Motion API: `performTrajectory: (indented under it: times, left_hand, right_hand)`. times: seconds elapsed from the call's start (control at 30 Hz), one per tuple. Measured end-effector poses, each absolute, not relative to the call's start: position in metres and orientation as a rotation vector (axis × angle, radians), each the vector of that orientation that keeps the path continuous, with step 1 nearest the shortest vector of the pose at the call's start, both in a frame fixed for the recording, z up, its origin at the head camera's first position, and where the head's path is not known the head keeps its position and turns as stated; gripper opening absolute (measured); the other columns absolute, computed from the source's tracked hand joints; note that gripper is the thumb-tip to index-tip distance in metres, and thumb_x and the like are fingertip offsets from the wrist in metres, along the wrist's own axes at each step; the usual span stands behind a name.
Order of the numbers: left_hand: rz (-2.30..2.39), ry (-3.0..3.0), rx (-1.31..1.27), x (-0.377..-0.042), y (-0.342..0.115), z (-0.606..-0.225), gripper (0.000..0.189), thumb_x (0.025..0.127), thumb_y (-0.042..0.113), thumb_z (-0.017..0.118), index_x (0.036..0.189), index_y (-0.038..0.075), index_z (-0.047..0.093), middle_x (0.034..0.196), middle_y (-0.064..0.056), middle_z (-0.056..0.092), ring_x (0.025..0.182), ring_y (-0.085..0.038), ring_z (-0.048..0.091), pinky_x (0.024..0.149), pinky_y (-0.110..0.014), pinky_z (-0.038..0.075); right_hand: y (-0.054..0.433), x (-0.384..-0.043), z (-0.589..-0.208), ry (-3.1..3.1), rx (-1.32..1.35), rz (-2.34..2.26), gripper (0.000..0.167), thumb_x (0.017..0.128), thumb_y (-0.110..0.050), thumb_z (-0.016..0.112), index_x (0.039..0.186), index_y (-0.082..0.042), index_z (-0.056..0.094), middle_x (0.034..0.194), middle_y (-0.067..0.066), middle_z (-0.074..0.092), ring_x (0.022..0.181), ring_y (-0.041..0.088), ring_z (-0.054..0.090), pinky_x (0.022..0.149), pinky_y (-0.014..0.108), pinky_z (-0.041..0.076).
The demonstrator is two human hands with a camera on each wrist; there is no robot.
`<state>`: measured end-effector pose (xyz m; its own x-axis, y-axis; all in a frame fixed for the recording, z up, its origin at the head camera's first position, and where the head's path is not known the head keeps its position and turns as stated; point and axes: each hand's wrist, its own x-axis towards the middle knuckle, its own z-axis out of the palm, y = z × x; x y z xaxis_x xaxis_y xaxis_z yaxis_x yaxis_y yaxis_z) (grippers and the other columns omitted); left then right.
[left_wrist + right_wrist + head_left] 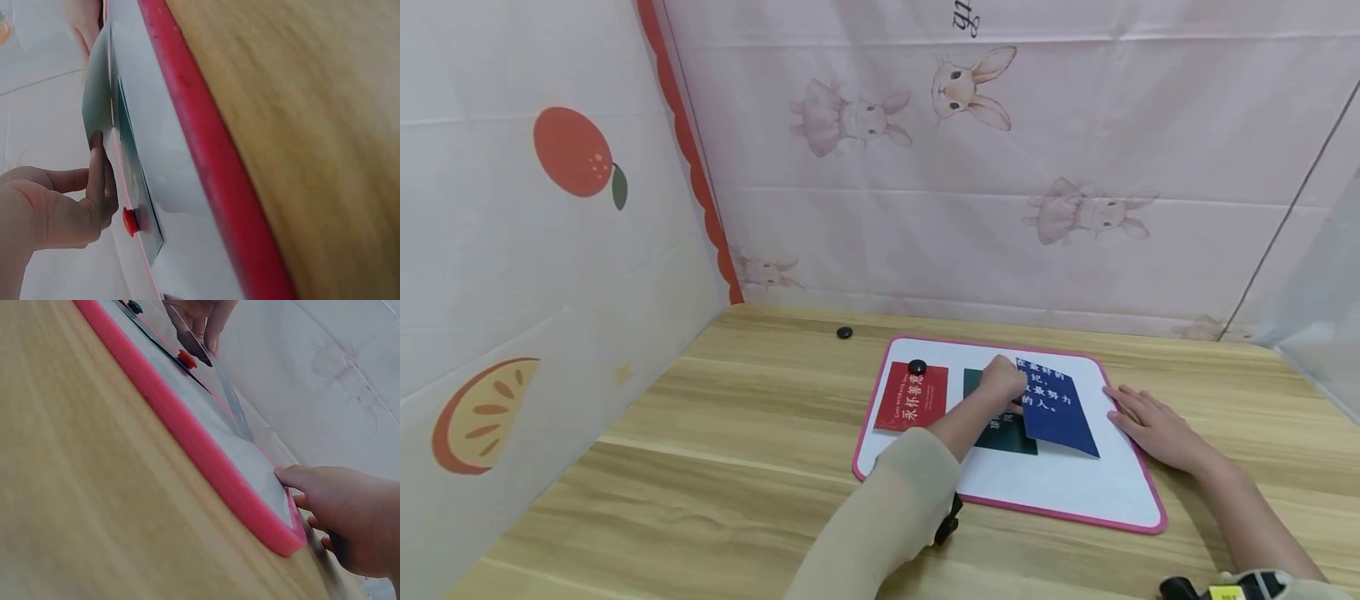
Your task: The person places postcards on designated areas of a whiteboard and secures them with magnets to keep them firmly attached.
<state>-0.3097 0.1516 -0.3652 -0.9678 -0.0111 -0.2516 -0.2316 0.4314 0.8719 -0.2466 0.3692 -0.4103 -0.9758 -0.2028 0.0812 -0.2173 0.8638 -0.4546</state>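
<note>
My left hand (1002,382) pinches the left edge of a blue card (1058,408) with white writing. In the right wrist view the card (232,403) slants, its far end low at the whiteboard and its held end raised. Under my left forearm a green card (1011,435) lies partly hidden, with a red magnet (130,222) on it. A red card (913,400) lies at the left under a black magnet (917,367). My right hand (1161,427) rests at the right rim of the pink-edged whiteboard (1060,492), fingers extended, thumb touching the rim.
Another black magnet (845,332) lies on the wooden table (700,467), behind and left of the whiteboard. A rabbit-print curtain (880,233) hangs along the back edge, and a fruit-print sheet (550,275) stands at the left.
</note>
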Motion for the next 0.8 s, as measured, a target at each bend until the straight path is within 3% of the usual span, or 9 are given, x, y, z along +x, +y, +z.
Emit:
performTrajectory:
  times: [0.3, 0.43, 0.67, 0.8]
  left_hand:
    - [1.527, 2.459, -0.206, -0.3080, 0.1514, -0.3634, 0.001, 0.084, -0.003, 0.058, 0.085, -0.002, 0.059, 0.064, -0.011, 0.053, 0.053, -0.021, 0.056, 0.048, -0.027, 0.051]
    - [1.527, 2.425, -0.198, -0.3090, 0.1502, -0.3628, 0.007, 0.082, -0.009, 0.058, 0.078, -0.002, 0.058, 0.066, -0.013, 0.054, 0.055, -0.022, 0.056, 0.049, -0.029, 0.052]
    - [1.564, 2.391, -0.184, -0.3081, 0.1515, -0.3642, 0.015, 0.080, -0.011, 0.060, 0.092, -0.003, 0.064, 0.066, -0.013, 0.054, 0.054, -0.022, 0.058, 0.049, -0.029, 0.052]
    - [1.513, 2.441, -0.179, -0.3058, 0.1548, -0.3627, 0.012, 0.081, -0.008, 0.060, 0.089, -0.002, 0.065, 0.063, -0.012, 0.054, 0.052, -0.021, 0.058, 0.047, -0.028, 0.051]
  right_hand:
    - [0.3701, -0.2478, -0.4122, -3.001, 0.332, 0.732, 0.059, 0.097, -0.036, 0.041, 0.138, 0.005, 0.030, 0.137, 0.037, 0.021, 0.124, 0.056, 0.011, 0.092, 0.071, 0.009]
    - [0.3703, -0.2474, -0.4109, -3.004, 0.332, 0.740, 0.059, 0.097, -0.037, 0.041, 0.139, 0.004, 0.030, 0.137, 0.037, 0.021, 0.124, 0.056, 0.010, 0.092, 0.071, 0.008]
    - [0.3703, -0.2468, -0.4107, -2.996, 0.344, 0.762, 0.056, 0.098, -0.034, 0.039, 0.138, 0.005, 0.030, 0.137, 0.037, 0.020, 0.124, 0.056, 0.010, 0.093, 0.070, 0.008]
    - [0.3695, -0.2460, -0.4093, -2.988, 0.353, 0.774, 0.054, 0.099, -0.031, 0.038, 0.138, 0.005, 0.031, 0.137, 0.037, 0.021, 0.124, 0.057, 0.010, 0.093, 0.070, 0.007]
